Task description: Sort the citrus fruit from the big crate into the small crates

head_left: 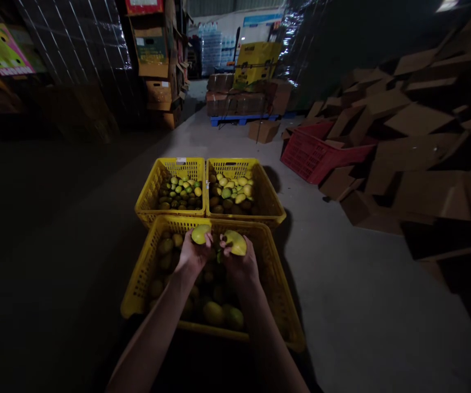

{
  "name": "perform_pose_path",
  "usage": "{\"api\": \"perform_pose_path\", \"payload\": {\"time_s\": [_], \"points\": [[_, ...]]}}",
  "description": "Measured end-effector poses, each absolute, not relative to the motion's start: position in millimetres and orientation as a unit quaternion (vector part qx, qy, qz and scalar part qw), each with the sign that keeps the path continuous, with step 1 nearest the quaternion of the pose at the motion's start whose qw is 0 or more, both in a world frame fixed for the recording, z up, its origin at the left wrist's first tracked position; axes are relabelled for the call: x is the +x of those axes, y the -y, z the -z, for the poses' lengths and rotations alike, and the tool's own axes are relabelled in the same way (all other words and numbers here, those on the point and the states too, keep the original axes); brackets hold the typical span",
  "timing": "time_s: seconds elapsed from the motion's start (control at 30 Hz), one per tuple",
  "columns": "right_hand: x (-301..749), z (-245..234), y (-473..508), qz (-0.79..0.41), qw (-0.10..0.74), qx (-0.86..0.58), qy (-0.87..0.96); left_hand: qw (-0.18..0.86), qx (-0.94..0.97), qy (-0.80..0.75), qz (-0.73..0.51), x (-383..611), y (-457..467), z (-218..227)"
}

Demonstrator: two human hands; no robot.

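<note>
My left hand (193, 254) is closed around a yellow-green fruit (200, 233), and my right hand (240, 264) grips a second yellow-green fruit (235, 242). Both hands hover close together over the near yellow plastic crate (278, 295), which holds several dim green-yellow fruits. Just beyond it stand two smaller yellow crates side by side: the left crate (148, 197) holds small green and yellow fruits, the right crate (269, 195) larger yellow and green ones.
A red plastic crate (307, 157) lies on the concrete floor to the right, beside a heap of flattened cardboard boxes (407, 147). Stacked cartons on a blue pallet (241, 119) stand at the back. Dark wrapped stacks rise on the left.
</note>
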State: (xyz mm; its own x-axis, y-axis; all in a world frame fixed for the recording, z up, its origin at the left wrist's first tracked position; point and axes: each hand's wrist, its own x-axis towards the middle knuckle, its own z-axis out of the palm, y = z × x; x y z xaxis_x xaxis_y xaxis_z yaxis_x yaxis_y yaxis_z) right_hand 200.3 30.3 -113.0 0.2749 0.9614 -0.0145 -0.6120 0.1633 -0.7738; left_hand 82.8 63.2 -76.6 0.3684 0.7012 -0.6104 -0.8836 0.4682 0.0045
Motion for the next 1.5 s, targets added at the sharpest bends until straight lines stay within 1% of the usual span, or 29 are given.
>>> {"api": "perform_pose_path", "payload": {"time_s": [0.13,0.37,0.6,0.87,1.0,1.13,1.3,1.5], "points": [[200.5,103.7,-26.8,-0.641,0.678,-0.332,0.137,0.823,-0.141,-0.237,-0.496,81.1,-60.5,78.3],[202.3,92.8,-22.2,-0.681,0.671,-0.292,0.012,0.789,-0.129,-0.231,-0.555,82.0,-58.6,75.6],[204.7,93.3,-21.1,-0.684,0.676,-0.273,0.032,0.797,-0.123,-0.214,-0.552,79.9,-57.3,80.3],[205.0,92.7,-20.7,-0.691,0.673,-0.26,0.045,0.809,-0.129,-0.216,-0.532,78.4,-54.4,74.6],[203.3,89.3,-19.6,-0.704,0.666,-0.249,0.01,0.812,-0.121,-0.214,-0.53,77.8,-51.7,70.3],[199.6,84.4,-16.9,-0.704,0.667,-0.241,0.027,0.822,-0.089,-0.204,-0.525,75.0,-48.4,67.7],[198.3,81.1,-13.7,-0.718,0.658,-0.216,0.069,0.858,-0.018,-0.182,-0.48,70.5,-45.1,67.1],[197.9,80.3,-12.7,-0.73,0.644,-0.214,0.088,0.867,0.019,-0.199,-0.457,70.6,-43.2,63.3]]}}
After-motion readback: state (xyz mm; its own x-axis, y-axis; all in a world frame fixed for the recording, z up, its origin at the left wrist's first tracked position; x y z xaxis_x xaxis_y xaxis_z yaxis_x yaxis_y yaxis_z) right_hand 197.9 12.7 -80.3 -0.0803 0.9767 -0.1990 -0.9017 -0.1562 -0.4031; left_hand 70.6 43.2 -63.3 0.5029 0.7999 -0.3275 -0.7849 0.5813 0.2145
